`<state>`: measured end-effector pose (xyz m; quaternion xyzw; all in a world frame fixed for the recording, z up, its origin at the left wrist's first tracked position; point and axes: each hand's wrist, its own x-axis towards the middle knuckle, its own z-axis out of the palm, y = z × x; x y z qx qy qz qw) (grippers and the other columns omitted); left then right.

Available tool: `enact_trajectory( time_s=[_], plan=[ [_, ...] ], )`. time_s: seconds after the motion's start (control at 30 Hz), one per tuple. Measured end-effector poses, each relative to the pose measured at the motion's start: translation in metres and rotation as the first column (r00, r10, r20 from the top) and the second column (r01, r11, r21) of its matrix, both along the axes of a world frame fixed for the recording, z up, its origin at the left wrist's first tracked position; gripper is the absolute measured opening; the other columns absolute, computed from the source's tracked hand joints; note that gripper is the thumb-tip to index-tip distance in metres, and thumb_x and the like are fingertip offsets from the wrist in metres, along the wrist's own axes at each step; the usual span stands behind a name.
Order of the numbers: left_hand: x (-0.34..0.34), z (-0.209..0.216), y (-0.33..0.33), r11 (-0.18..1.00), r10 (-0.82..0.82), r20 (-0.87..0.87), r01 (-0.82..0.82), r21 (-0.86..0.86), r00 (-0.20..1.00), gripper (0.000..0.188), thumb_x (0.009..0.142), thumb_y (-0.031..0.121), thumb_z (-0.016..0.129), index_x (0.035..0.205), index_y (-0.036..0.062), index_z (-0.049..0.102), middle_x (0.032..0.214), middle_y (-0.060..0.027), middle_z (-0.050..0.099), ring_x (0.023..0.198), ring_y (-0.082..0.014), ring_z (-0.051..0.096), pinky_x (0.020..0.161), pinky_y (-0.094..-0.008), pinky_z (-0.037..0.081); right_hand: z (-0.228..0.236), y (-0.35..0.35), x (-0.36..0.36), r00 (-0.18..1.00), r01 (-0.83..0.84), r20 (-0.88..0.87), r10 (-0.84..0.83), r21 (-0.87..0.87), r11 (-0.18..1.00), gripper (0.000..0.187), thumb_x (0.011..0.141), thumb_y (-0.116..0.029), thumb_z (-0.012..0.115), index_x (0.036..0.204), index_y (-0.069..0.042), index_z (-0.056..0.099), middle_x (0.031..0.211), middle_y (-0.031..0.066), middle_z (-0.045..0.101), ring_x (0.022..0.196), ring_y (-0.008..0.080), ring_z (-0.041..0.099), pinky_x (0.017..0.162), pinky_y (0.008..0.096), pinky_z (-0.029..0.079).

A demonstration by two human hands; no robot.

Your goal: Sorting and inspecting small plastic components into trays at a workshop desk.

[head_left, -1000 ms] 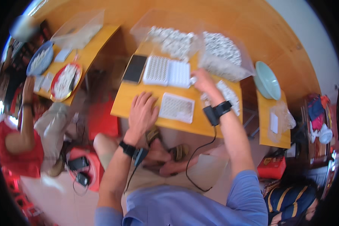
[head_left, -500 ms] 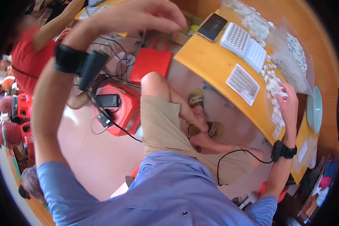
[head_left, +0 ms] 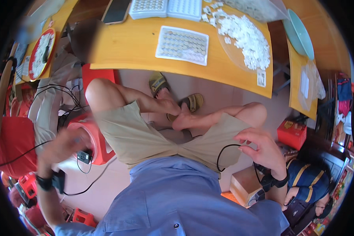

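The left hand (head_left: 63,146) is a blur between 8 and 9 o'clock; the right hand (head_left: 263,151) is between 3 and 4, fingers (head_left: 251,135) bent, thumb (head_left: 248,152) apart, pointing toward 10 o'clock

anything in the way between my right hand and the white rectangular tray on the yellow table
In the picture, the bent bare right leg and the near edge of the yellow wooden table lie between your right hand and the white rectangular tray; nothing visible hangs over the tray.

The left hand (head_left: 65,146) is blurred (too smeared to tell its grip), hiding part of the red stool (head_left: 100,146); well ahead of that hand, the upper edge crops a dark phone (head_left: 116,11).
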<state>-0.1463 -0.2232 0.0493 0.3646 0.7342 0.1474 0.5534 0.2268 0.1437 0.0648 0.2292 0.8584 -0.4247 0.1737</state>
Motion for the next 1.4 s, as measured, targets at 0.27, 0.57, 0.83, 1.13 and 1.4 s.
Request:
enact_trajectory(
  time_s=[0.27, 0.57, 0.83, 1.13, 1.4],
  plan=[
    [0.184, -0.156, -0.177, 0.868, 0.192, 0.052, -0.145, -0.475, 0.98, 0.075, 0.085, 0.033, 0.076, 0.145, 0.0088, 0.039, 0.138, -0.0207, 0.052, 0.124, -0.0363, 0.054, 0.103, -0.041, 0.045, -0.002, -0.008, 0.06, 0.988, 0.15, 0.034, -0.148, -0.05, 0.987, 0.027, 0.08, 0.0, 0.069, 0.107, -0.003, 0.066, 0.097, 0.0118, 0.067, 0.08, 0.0268, 0.067, 0.073, 0.0349, 0.054],
    [0.193, -0.212, -0.197, 0.923, 0.124, 0.458, 0.067, -0.379, 0.88, 0.068, 0.085, 0.031, 0.072, 0.142, 0.007, 0.044, 0.129, -0.02, 0.06, 0.118, -0.0356, 0.058, 0.099, -0.0409, 0.047, -0.051, 0.028, 0.126, 0.887, 0.454, 0.039, -0.461, 0.11, 0.884, 0.019, 0.081, 0.001, 0.067, 0.1, 0.0, 0.068, 0.092, 0.0113, 0.068, 0.079, 0.0201, 0.066, 0.067, 0.0301, 0.051],
    [0.142, -0.277, -0.092, 0.802, -0.29, 0.579, 0.524, -0.287, 0.762, 0.066, 0.085, 0.03, 0.072, 0.141, 0.0067, 0.045, 0.127, -0.0195, 0.061, 0.116, -0.0341, 0.059, 0.096, -0.0404, 0.047, -0.162, 0.009, 0.214, 0.828, 0.526, 0.164, -0.535, 0.098, 0.845, 0.025, 0.082, -0.014, 0.068, 0.104, -0.003, 0.068, 0.099, 0.0162, 0.07, 0.095, 0.032, 0.067, 0.083, 0.0417, 0.053],
    [0.123, -0.302, -0.008, 0.553, -0.534, 0.634, 0.798, -0.238, 0.559, 0.063, 0.086, 0.028, 0.071, 0.139, 0.0064, 0.047, 0.124, -0.0189, 0.061, 0.114, -0.0323, 0.06, 0.094, -0.0399, 0.048, -0.282, -0.096, 0.306, 0.607, 0.701, 0.441, -0.661, 0.095, 0.707, 0.025, 0.079, -0.016, 0.071, 0.101, -0.004, 0.07, 0.097, 0.0153, 0.072, 0.094, 0.0329, 0.067, 0.085, 0.0418, 0.053],
    [0.136, -0.31, 0.027, 0.373, -0.612, 0.676, 0.903, -0.211, 0.411, 0.06, 0.086, 0.026, 0.07, 0.138, 0.0061, 0.048, 0.122, -0.0184, 0.062, 0.112, -0.0307, 0.061, 0.091, -0.0393, 0.049, -0.327, -0.263, 0.371, 0.508, 0.86, 0.654, -0.56, -0.35, 0.371, 0.018, 0.077, -0.017, 0.067, 0.073, 0.0, 0.069, 0.069, 0.0158, 0.067, 0.066, 0.0265, 0.068, 0.063, 0.038, 0.053]
  ],
)
